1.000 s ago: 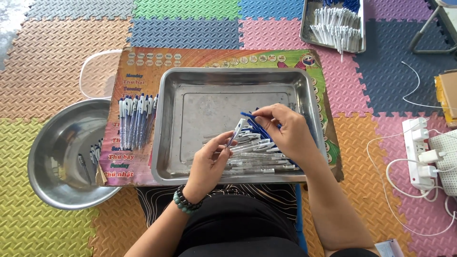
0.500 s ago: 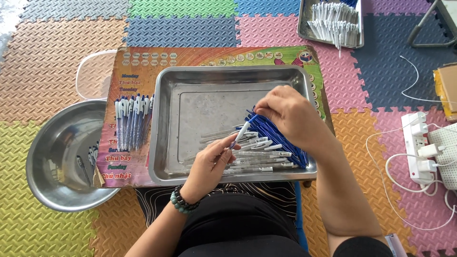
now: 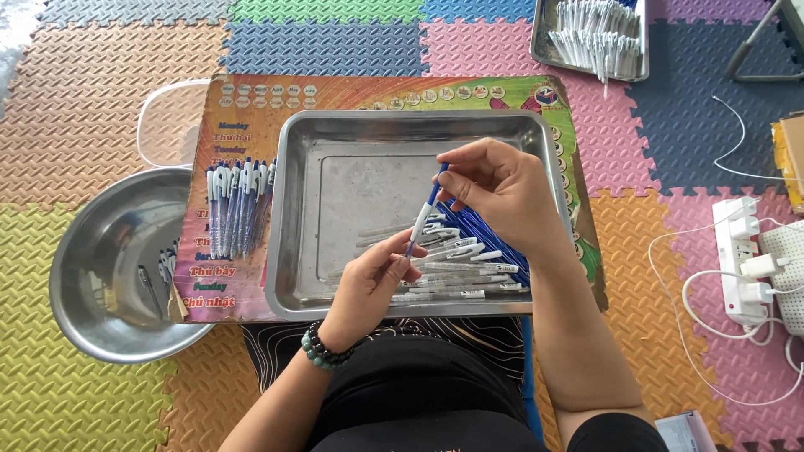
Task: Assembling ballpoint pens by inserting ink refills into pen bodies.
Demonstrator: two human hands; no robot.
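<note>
While both hands work over the steel tray (image 3: pixel 335 134), one pen (image 3: pixel 421 219) is held up between them.

As it slants above the tray, the pen is pinched at its lower end by the closed fingers of the left hand (image 3: pixel 368 280), and the right hand (image 3: pixel 494 188) closes thumb and fingertips on its blue top end. It looks light, thin and stiff, with a smooth, likely slippery barrel, so a firm hold near each end suits it better than the middle. Beneath lie a pile of clear pen barrels (image 3: pixel 461 272) and blue refills (image 3: pixel 494 243) in the tray's near right corner. Finished pens (image 3: pixel 239 205) lie in a row on the printed board (image 3: pixel 251 100) to the left, beside a steel bowl (image 3: pixel 92 285).
</note>
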